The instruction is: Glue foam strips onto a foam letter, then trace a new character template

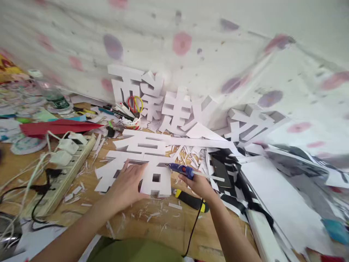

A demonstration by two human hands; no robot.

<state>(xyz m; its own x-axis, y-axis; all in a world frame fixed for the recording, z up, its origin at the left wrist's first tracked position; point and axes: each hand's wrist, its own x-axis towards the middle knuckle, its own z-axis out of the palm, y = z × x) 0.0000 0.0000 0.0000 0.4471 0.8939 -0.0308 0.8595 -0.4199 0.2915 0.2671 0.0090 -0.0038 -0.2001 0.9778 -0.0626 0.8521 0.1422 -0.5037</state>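
Note:
A white foam-board Chinese character lies on the wooden table in front of me, with cut-out openings and raised thickness. My left hand grips its lower middle part, fingers over the top and thumb at the near edge. My right hand is closed around a blue hot glue gun, whose tip is at the right side of the character. A pale glue stick sticks out of the gun's back, and a black cord hangs down. A black-and-yellow utility knife lies just below my right hand.
More white characters lean against the spotted curtain. A power strip with plugs is at left. Behind are a cup with scissors and a bottle. White sheets lie at right; paper scraps litter the table.

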